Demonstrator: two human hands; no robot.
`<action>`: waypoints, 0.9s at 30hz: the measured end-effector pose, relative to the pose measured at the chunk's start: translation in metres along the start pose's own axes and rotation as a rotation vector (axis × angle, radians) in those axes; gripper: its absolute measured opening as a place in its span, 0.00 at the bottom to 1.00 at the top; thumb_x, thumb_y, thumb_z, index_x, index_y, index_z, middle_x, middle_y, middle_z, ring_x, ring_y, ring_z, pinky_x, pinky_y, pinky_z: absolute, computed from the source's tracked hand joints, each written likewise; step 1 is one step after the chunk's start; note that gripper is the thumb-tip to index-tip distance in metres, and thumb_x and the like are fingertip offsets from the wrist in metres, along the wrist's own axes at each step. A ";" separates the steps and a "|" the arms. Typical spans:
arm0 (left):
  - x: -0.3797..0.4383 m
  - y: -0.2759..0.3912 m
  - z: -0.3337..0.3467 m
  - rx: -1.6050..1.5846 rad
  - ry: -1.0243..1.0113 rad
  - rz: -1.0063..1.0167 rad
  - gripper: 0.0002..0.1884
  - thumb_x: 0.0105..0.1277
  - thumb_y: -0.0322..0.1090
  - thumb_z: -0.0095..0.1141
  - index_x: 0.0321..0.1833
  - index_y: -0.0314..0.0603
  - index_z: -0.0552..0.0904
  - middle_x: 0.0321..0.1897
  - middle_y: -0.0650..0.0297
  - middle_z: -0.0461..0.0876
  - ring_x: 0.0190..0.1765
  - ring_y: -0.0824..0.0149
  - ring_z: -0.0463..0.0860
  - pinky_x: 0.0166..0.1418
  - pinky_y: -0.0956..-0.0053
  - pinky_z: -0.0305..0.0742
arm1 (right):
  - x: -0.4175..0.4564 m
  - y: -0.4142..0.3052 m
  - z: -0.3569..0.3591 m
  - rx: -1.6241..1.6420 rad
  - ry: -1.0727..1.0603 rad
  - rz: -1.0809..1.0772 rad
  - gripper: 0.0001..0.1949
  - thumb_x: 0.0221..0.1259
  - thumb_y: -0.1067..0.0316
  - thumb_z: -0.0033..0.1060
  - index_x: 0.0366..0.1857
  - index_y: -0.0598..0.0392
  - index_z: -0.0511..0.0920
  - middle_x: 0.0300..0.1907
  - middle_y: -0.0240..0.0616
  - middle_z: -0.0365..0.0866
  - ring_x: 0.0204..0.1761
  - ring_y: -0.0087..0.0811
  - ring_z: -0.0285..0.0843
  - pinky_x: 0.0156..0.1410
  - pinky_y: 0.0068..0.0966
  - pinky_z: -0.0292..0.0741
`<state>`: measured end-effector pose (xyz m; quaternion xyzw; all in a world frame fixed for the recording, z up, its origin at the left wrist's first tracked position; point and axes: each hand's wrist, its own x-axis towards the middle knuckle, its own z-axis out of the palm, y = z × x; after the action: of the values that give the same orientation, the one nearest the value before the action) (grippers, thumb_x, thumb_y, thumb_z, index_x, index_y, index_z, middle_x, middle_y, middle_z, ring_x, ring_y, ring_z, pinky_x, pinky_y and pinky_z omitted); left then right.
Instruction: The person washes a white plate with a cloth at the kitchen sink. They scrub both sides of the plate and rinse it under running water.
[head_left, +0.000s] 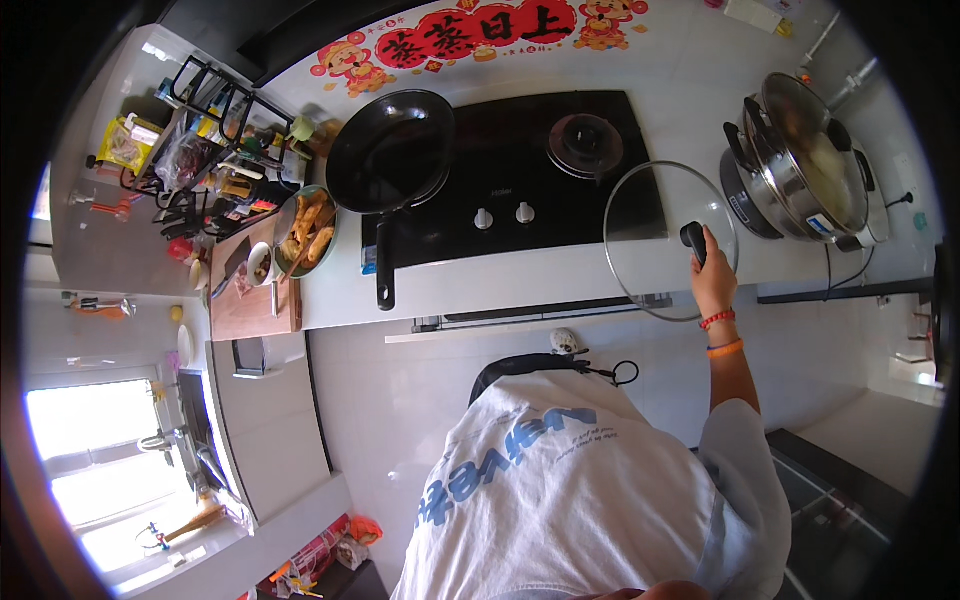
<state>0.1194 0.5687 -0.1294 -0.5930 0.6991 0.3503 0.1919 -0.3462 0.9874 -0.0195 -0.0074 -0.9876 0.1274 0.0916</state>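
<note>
My right hand (711, 279) grips the black knob of a round glass lid (630, 191). The see-through lid overlaps the right edge of the black gas cooktop (480, 150) and the counter's front edge. On the left burner sits a black frying pan (394, 150), its handle pointing towards me; nothing shows inside it. The right burner (585, 142) bears no pot. To the right of the lid stands a stainless-steel pot (780, 172) under a tilted-looking glass lid, with pale food faintly visible through it. My left hand is out of view.
Left of the pan, a bowl (330, 247) holds browned food pieces and chopsticks. A small white bowl (260, 264) and a knife (231, 268) are on a wooden cutting board (262, 311). Behind them stands a crowded black seasoning rack (232, 112). A power cord (855, 277) trails at the right.
</note>
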 end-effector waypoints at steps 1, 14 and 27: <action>0.004 -0.006 -0.005 0.004 -0.007 0.002 0.18 0.65 0.44 0.44 0.33 0.37 0.82 0.30 0.50 0.83 0.35 0.51 0.82 0.39 0.58 0.76 | -0.013 -0.007 -0.008 0.021 0.032 -0.020 0.30 0.57 0.66 0.59 0.66 0.40 0.61 0.36 0.43 0.79 0.36 0.44 0.82 0.40 0.37 0.80; 0.073 -0.049 -0.044 0.089 -0.114 0.047 0.17 0.65 0.43 0.44 0.33 0.37 0.82 0.29 0.50 0.83 0.34 0.53 0.82 0.38 0.59 0.76 | -0.101 -0.124 -0.135 -0.151 0.349 -0.412 0.37 0.44 0.74 0.64 0.64 0.34 0.68 0.26 0.33 0.70 0.24 0.33 0.70 0.29 0.27 0.71; 0.104 -0.035 -0.039 0.177 -0.193 0.138 0.17 0.64 0.42 0.45 0.33 0.36 0.83 0.28 0.51 0.83 0.33 0.54 0.83 0.38 0.60 0.76 | -0.124 -0.049 -0.181 0.948 0.258 0.190 0.09 0.61 0.73 0.54 0.45 0.57 0.74 0.28 0.26 0.73 0.24 0.15 0.67 0.30 0.13 0.66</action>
<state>0.1355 0.4666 -0.1836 -0.4878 0.7449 0.3549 0.2851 -0.1909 0.9811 0.1431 -0.0705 -0.7968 0.5678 0.1942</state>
